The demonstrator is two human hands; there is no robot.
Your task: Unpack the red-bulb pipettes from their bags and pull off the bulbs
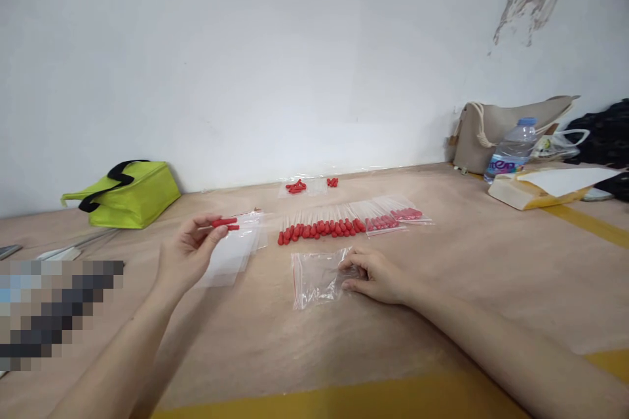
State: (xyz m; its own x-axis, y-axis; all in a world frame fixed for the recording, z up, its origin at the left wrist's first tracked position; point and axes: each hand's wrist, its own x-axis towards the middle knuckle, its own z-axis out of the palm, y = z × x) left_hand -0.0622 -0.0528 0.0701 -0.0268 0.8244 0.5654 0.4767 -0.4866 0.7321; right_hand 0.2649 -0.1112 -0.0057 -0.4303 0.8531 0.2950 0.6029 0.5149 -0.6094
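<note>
My left hand (189,249) is raised on the left, its thumb and fingers pinched on a couple of small red rubber bulbs (226,222). Below and behind it lies a stack of flat clear zip bags (228,255). My right hand (376,275) grips the right end of a single clear zip bag (317,278), which lies on the covered surface with its red-lined edge to the left. Just beyond this bag is a row of droppers (319,229), thin clear tubes with red bulbs toward me. Bagged droppers (386,219) overlap the row's right end.
Small red bulbs (296,187) lie on clear plastic by the wall. A lime-green bag (142,193) stands at the left. On the right are a water bottle (514,150), a beige bag (476,137) and an open carton (521,190). Yellow tape (314,399) crosses the brown paper.
</note>
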